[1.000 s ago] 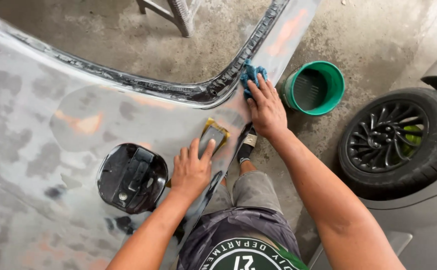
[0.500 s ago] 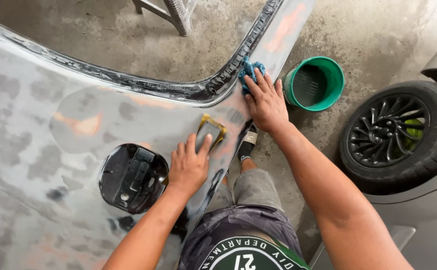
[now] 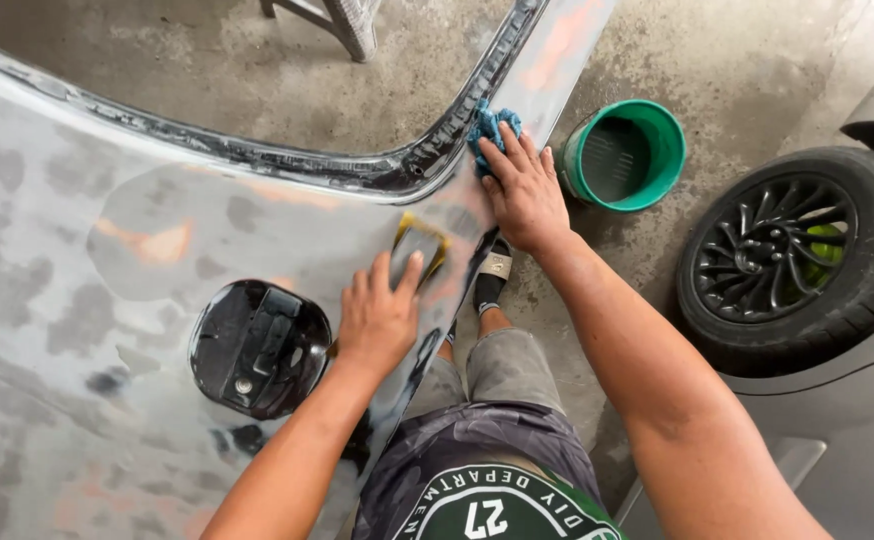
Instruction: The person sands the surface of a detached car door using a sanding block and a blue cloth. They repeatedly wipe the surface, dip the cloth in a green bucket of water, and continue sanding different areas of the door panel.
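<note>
A: L hand?
B: Flat on the sanded car panel, fingers spread fwd. Fingertips press a sanding block, grey face w/ yellow edge. Not wrapped round it, just pushing down on top, so open palm, fingers apart.

A: Where's the block exactly?
B: On the panel, near its lower edge, just under the curved wheel-arch lip. Between the 2 hands, closer to L.

A: R hand?
B: Palm down on a blue cloth. Fingers extended over it, pinning it vs the panel at the corner where the arch lip meets the narrow strip going up. Cloth bunched, sticks out past the fingertips. Can't tell if fingers curl under it; looks like flat press, not a fist.

A: Other stuff?
B: Open fuel-filler recess, black, round, just left of L wrist. Green bucket on concrete, just beside R hand, not touching. Black alloy wheel w/ tyre on another car at right, well apart from bucket. Stool leg top centre, beyond the arch.

A: Person's body?
B: Squatting, grey shorts, 1 sandalled foot visible below R hand, by the panel edge.
</note>
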